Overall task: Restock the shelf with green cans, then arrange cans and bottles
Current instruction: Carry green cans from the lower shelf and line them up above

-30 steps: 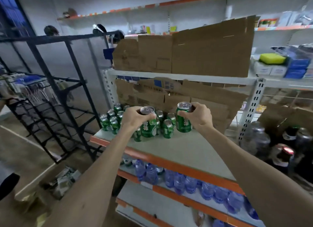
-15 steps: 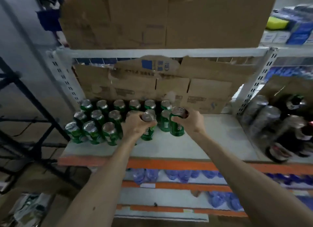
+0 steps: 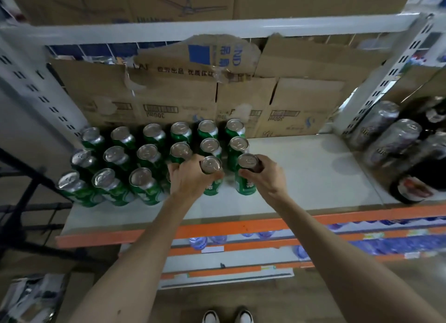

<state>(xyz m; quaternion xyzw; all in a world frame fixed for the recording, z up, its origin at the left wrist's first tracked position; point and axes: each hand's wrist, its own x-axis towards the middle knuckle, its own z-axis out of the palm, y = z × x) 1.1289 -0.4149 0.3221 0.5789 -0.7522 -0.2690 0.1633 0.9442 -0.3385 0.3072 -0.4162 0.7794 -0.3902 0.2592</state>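
Fingers [image 3: 183, 163] of the left hand [image 3: 190, 180] are curled round the upper body of a green can [image 3: 212, 188], just under its silver top. Fingers [image 3: 265, 162] of the right hand [image 3: 266, 178] wrap a second green can [image 3: 245, 186] the same way, thumb across the near side. The two cans stand upright, side by side with a small gap between them, at the right end of the front row.

A second ago both cans were held up clear of the shelf [image 3: 313, 173], out in front of the stock. They have since come down and in, and their bases now sit at shelf level, though whether they fully rest on it cannot be told.

To the left and behind is the block of green cans [image 3: 147, 153], in three rows running back to a torn cardboard backing [image 3: 169, 98]. The two held cans appear to finish the front row, so this pair looks all but placed — letting go is likely the next move.

The right half of the shelf is bare up to a cluster of dark cans and bottles [image 3: 391, 139] at the far right, which are not yet arranged. Below the orange shelf edge [image 3: 265, 223] sit water bottles [image 3: 198, 242].
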